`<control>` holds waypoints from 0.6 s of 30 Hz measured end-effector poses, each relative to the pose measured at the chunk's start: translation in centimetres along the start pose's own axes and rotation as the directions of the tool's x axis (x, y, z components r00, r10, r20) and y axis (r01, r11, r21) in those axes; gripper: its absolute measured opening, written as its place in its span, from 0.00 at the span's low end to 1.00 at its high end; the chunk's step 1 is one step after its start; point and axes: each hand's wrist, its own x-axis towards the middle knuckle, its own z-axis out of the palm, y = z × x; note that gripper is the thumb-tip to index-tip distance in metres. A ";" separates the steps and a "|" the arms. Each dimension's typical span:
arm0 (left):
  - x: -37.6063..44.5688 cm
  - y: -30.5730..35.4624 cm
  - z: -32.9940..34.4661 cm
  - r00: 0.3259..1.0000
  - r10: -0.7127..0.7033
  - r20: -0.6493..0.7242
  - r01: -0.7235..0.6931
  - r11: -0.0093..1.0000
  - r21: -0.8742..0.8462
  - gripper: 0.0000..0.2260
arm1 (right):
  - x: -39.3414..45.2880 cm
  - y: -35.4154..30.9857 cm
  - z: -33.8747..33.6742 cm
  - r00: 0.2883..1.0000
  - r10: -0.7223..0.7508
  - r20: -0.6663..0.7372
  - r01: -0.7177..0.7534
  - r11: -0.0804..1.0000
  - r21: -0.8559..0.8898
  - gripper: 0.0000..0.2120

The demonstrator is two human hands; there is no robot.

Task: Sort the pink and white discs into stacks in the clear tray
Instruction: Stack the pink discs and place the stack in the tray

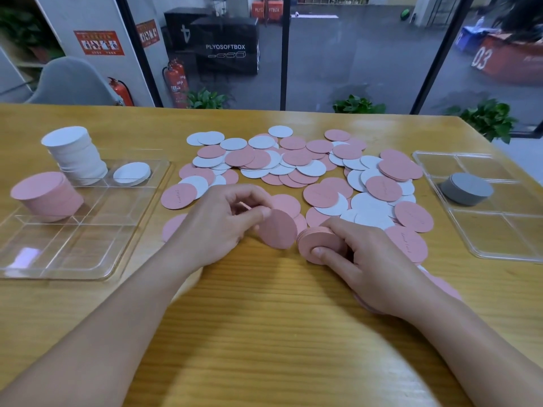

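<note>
Clear tray (141, 218) at bench (264, 333) left, divided into compartments: tall white stack (75, 155) in far-left cell, low white stack (131, 173) in cell beside it, pink stack (47, 196) in cell nearer, on left. Second clear tray (482, 248) at right holds grey stack (467, 188). Loose pink and white discs (293, 165) spread between trays. Left hand (223, 224) pinches single pink disc (277, 229); right hand (361, 257) grips small pink pile (318, 240) on bench.

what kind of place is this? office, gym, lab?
Probably a gym's office or lounge: a wooden table beside glass walls, with a PLYOSOFTBOX plyo box, fire extinguishers and potted plants beyond.
</note>
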 end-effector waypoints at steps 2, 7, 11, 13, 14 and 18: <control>0.0 0.4 0.3 1.000 -0.006 -0.008 0.005 0.997 -0.078 0.07 | 0.0 0.0 -0.1 1.000 -0.001 0.004 0.001 1.000 -0.004 0.09; -0.1 0.3 0.4 1.000 -0.011 0.002 0.012 0.999 -0.031 0.06 | 0.1 0.1 0.0 1.000 -0.001 0.005 0.001 1.000 0.006 0.09; 0.1 -0.2 0.5 0.999 -0.017 0.030 0.016 1.000 0.026 0.16 | 0.0 -0.1 -0.1 1.000 0.022 0.005 -0.022 0.999 0.026 0.08; 0.0 -0.2 0.9 0.998 0.002 0.055 -0.003 1.000 0.009 0.09 | 0.0 -0.1 -0.2 1.000 0.025 -0.007 -0.025 1.000 0.014 0.08; -0.1 -0.2 1.1 0.997 -0.003 0.075 0.004 1.000 -0.018 0.07 | 0.1 -0.1 -0.2 1.000 0.026 -0.013 -0.026 1.000 0.006 0.08; -0.3 -0.3 1.7 0.984 0.012 0.177 0.003 0.996 -0.086 0.05 | 0.2 -0.2 -0.2 0.999 0.011 -0.038 -0.013 0.998 -0.059 0.07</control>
